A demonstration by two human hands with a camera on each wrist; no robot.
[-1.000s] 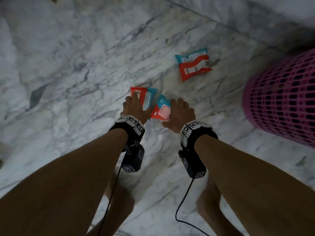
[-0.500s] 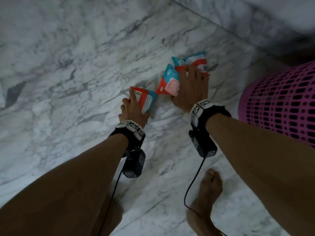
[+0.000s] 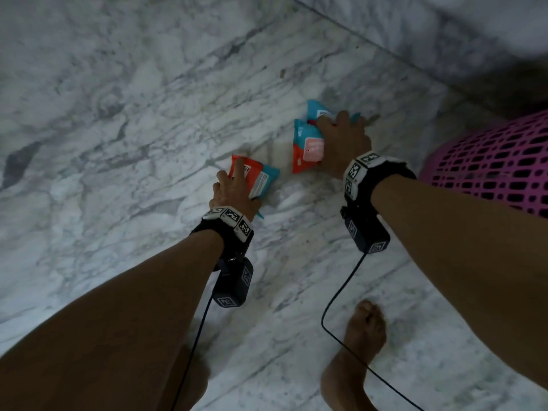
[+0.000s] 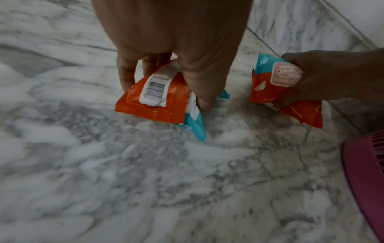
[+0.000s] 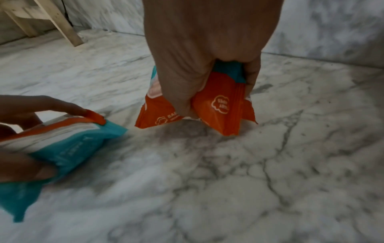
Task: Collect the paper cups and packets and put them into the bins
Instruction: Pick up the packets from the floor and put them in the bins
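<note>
Orange and teal packets are in both hands above the marble floor (image 3: 118,143). My left hand (image 3: 234,188) grips one packet (image 3: 258,179), its barcode label up (image 4: 155,88). My right hand (image 3: 341,143) holds two packets together: the nearer one (image 3: 307,149) with a pink label, and a second one (image 3: 318,112) behind it under the fingers. In the right wrist view both right-hand packets (image 5: 216,105) hang from the curled fingers, and the left-hand packet (image 5: 68,141) shows at the left edge. No paper cups are in view.
A pink perforated bin (image 3: 498,161) stands at the right, close to my right forearm. A marble wall base (image 3: 415,40) runs along the back. My bare foot (image 3: 364,330) is on the floor below the right arm. A wooden furniture leg (image 5: 60,23) stands far left.
My right hand carried its packet up and right to the third packet on the floor and closed on it too. The left hand kept its packet and shifted little.
</note>
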